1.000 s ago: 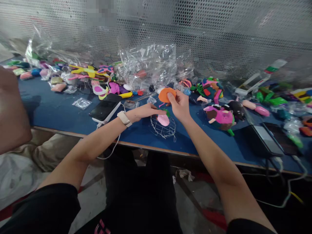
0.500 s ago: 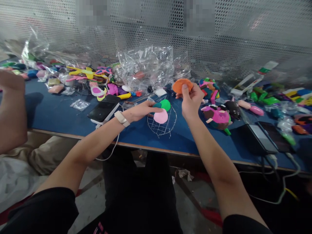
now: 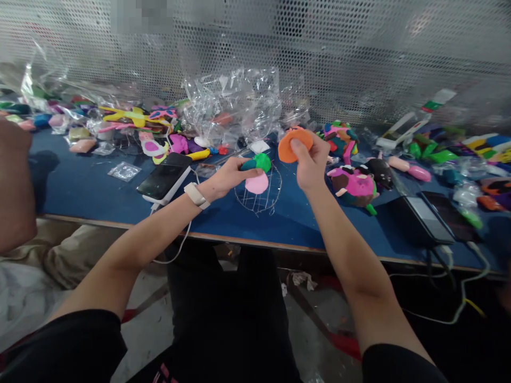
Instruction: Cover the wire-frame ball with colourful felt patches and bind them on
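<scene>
My left hand (image 3: 228,178) is closed at the left edge of a round wire mesh (image 3: 271,197), its thumb over the clay pieces on it. A pink clay disc (image 3: 256,183), a green clay piece (image 3: 262,161) and a teal clay piece (image 3: 249,165) sit at the mesh's upper part. My right hand (image 3: 313,159) pinches a flat orange clay disc (image 3: 288,146), thumb on its near face, held up to the right of the mesh. The fingers behind the disc are mostly hidden.
A phone on a white power bank (image 3: 163,178) lies left of my left hand. Clear plastic bags (image 3: 239,101) are heaped at the back. A pink clay figure (image 3: 353,186) and dark devices (image 3: 419,221) with cables lie right. Another person's arm (image 3: 16,181) is at far left.
The orange disc has turned and come slightly left with my right hand. My left hand and the wire mesh appear a little farther left and up. The whole view has shifted slightly.
</scene>
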The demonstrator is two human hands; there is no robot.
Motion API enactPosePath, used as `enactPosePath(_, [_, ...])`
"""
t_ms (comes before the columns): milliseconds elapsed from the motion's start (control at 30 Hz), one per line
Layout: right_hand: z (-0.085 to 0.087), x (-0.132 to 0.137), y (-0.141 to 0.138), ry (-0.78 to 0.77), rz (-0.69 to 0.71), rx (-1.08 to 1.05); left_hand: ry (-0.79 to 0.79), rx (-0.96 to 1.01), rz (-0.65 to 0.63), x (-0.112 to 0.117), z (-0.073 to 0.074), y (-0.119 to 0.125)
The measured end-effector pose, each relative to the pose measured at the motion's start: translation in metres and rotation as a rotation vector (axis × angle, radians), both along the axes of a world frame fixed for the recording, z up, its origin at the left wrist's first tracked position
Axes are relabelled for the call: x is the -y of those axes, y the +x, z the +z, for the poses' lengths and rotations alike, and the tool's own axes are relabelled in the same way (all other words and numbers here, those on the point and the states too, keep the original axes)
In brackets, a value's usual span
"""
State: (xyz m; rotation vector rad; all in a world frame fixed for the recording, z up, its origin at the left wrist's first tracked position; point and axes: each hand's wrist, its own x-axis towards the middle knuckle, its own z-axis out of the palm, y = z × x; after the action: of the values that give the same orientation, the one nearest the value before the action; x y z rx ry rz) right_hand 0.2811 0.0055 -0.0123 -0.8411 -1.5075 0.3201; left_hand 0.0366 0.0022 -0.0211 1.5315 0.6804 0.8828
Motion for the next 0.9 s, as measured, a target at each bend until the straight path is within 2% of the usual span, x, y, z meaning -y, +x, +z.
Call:
enactPosePath(133, [0.014,0.017,-0.004,-0.032,0.124,0.235,0.013,0.043,0.063,-0.003,0.001,0.000])
enactPosePath(300, [0.025,0.025,-0.002,-0.046,0.133,0.387,0.017,0.103,0.089,-0.003,0.005,0.001])
enactPosePath(567, [0.025,0.025,0.001,-0.083,0.179,0.452,-0.018,0.123,0.078,-0.003,0.002,0.001])
enactPosePath(900, [0.024,0.026,-0.005,-0.045,0.116,0.432,0.024,0.073,0.149,0.002,0.007,0.000])
